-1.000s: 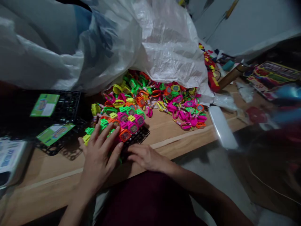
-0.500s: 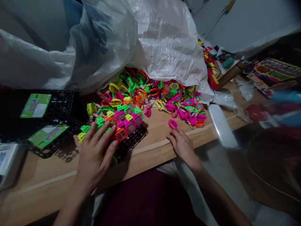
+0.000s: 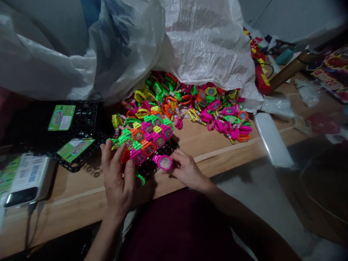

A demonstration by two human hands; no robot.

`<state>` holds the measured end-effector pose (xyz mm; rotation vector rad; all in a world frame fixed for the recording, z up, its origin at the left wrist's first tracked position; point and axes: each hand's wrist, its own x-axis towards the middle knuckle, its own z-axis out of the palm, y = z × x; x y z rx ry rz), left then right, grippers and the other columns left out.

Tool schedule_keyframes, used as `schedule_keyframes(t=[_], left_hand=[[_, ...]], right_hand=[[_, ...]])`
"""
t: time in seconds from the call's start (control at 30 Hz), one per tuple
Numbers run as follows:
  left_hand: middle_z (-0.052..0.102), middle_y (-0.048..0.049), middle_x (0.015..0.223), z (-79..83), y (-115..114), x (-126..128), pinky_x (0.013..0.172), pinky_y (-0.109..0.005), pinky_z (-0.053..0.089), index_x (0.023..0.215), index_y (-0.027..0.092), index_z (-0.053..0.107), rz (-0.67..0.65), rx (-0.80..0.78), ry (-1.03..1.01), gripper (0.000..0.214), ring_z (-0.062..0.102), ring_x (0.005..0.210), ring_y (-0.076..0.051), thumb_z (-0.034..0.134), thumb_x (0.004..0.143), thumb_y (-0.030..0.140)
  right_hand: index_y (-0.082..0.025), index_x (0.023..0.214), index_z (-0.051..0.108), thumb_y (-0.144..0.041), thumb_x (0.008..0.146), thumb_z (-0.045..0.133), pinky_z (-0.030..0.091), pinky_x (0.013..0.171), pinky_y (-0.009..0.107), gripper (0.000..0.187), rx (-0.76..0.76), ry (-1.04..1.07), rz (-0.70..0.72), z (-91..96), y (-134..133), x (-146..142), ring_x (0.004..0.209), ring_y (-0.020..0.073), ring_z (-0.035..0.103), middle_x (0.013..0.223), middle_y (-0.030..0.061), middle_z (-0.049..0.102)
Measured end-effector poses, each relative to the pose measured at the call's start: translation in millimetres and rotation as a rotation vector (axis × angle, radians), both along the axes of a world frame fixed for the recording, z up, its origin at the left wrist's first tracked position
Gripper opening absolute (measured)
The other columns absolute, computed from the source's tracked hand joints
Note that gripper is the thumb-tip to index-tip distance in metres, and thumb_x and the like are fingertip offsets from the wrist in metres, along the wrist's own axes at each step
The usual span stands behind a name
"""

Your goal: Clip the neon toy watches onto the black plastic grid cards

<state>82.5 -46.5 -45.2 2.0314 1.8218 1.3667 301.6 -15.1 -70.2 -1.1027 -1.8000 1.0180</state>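
Just by the front edge of the wooden table (image 3: 217, 154), the right hand (image 3: 187, 172) pinches a pink toy watch (image 3: 162, 162) between thumb and fingertips at the black plastic grid (image 3: 172, 145). The left hand (image 3: 118, 177), fingers loosely spread, rests on the watches (image 3: 148, 139) lined up on that grid.

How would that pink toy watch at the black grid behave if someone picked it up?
Probably very light: the right hand holds the pink toy watch in a mere pinch. Its curved strap looks like thin plastic, so it is likely springy, not floppy. The flat face suggests sliding rather than rolling.
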Motion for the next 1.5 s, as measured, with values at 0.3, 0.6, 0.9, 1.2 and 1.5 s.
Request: schedule_keyframes(t=[0.3, 0.6, 0.9, 1.2, 1.5], left_hand=[[0.026, -0.0012, 0.171, -3.2, 4, 0, 0.133, -0.050, 0.015, 0.156, 0.039, 0.039, -0.078, 0.011, -0.064, 0.053, 0.017, 0.161, -0.025, 0.045, 0.105, 0.027], [0.024, -0.0023, 0.172, -2.4, 2, -3, 0.132, -0.055, 0.012, 0.159, 0.039, 0.030, -0.126, -0.008, -0.047, 0.056, 0.011, 0.162, -0.026, 0.040, 0.106, 0.028], [0.025, -0.0030, 0.171, 8.9, 2, 1, 0.128, -0.068, 0.013, 0.141, 0.038, 0.054, -0.049, 0.002, 0.188, 0.045, 0.007, 0.161, -0.036, 0.059, 0.098, 0.025], [0.054, -0.0129, 0.152, 6.5, 10, -4, 0.123, -0.064, 0.029, 0.135, 0.029, 0.058, -0.145, 0.031, 0.167, 0.037, 0.037, 0.152, -0.032, 0.059, 0.098, 0.024], [0.055, -0.0096, 0.153, 7.0, 8, -2, 0.129, -0.065, 0.007, 0.133, 0.030, 0.059, -0.102, -0.012, 0.194, 0.033, 0.037, 0.153, -0.031, 0.055, 0.100, 0.028]], right_hand=[[-0.018, 0.093, 0.065, -0.010, 0.092, 0.058, 0.052, 0.083, 0.029, 0.011, 0.203, -0.019, 0.244, -29.8, 13, -50, 0.089, 0.0185, 0.064, 0.094, 0.0049, 0.068], [-0.014, 0.109, 0.062, 0.000, 0.077, 0.050, 0.050, 0.097, 0.040, 0.037, 0.520, -0.364, 0.361, -41.6, 17, -56, 0.104, 0.0264, 0.055, 0.107, 0.0135, 0.065], [-0.015, 0.107, 0.066, -0.006, 0.095, 0.057, 0.049, 0.095, 0.031, 0.017, 0.513, -0.402, 0.466, -16.6, 29, -38, 0.100, 0.0196, 0.061, 0.106, 0.0090, 0.069], [-0.016, 0.110, 0.072, -0.008, 0.100, 0.051, 0.045, 0.093, 0.035, 0.025, 0.504, -0.543, -0.145, 27.9, 135, 57, 0.103, 0.0247, 0.057, 0.110, 0.0109, 0.068], [-0.021, 0.113, 0.072, -0.016, 0.103, 0.047, 0.042, 0.098, 0.043, 0.027, 0.478, -0.755, -0.159, 20.4, 142, 55, 0.110, 0.0307, 0.045, 0.119, 0.0125, 0.064]])
